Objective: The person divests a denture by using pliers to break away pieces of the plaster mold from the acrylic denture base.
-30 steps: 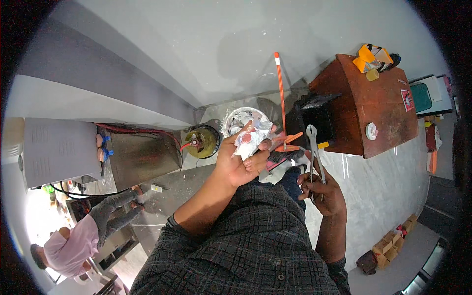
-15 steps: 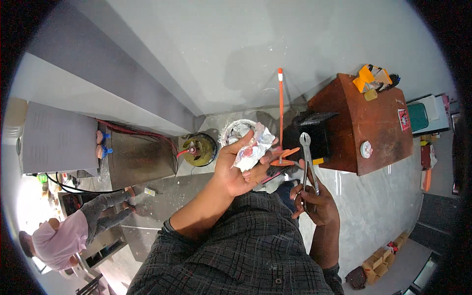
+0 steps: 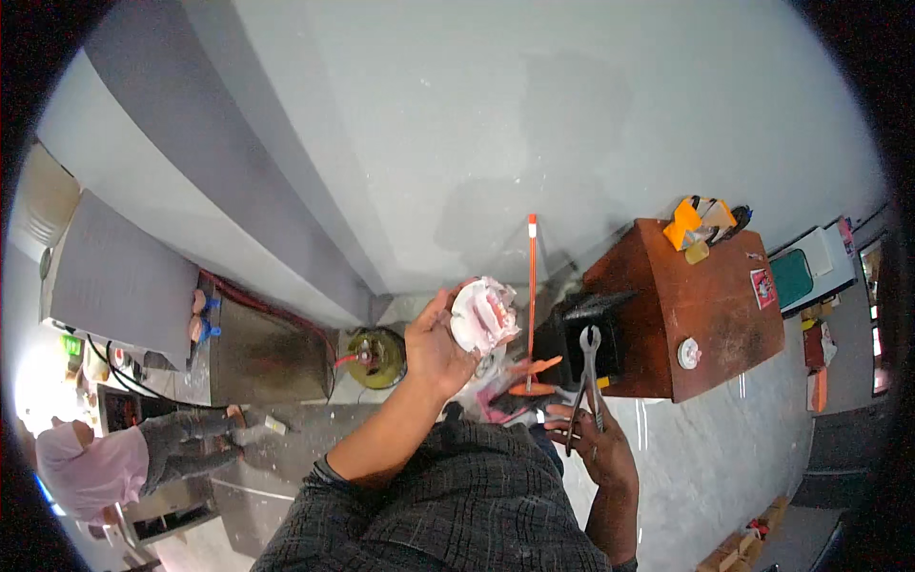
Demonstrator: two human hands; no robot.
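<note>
While the left hand (image 3: 434, 348) holds up the mould (image 3: 484, 319), the right hand (image 3: 602, 448) is curled round the handles of the pliers (image 3: 589, 367). The mould, white and rounded on its left with pink on its right, rests on the left fingers, which are mostly hidden behind it. Its longer axis seems to run away from the body, and its pink side faces the pliers.

Seen from above, the pliers' head is to the right of the mould and roughly level with it, with a clear gap between. The pliers, too, point away from the body, nearly parallel to the mould rather than across it. Their tips look slightly parted, and the handles stand somewhat apart within the right hand's grip. The left hand is the nearer one, directly under the mould; the right is off to its right and closer to the body. Beyond the hands, between them, rises an orange stick (image 3: 532, 276); right of the right hand is a brown desk (image 3: 720, 315).
</note>
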